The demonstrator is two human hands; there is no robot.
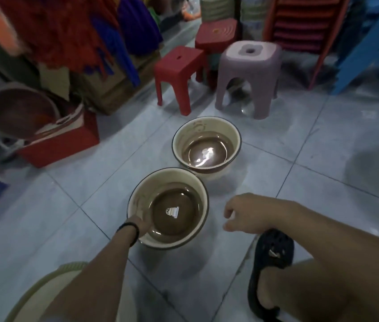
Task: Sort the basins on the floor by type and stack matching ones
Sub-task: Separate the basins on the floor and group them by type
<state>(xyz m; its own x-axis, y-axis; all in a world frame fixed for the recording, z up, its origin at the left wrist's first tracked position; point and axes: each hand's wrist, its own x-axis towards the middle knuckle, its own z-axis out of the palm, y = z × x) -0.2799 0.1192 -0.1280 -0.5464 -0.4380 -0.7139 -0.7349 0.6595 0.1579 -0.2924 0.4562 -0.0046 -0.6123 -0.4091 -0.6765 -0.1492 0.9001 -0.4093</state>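
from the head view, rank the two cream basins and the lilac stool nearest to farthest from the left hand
1. Nearer cream basin: the left hand has its near-left rim in its grip.
2. Farther cream basin: just beyond the first, up and to the right.
3. Lilac stool: at the back, past both basins.
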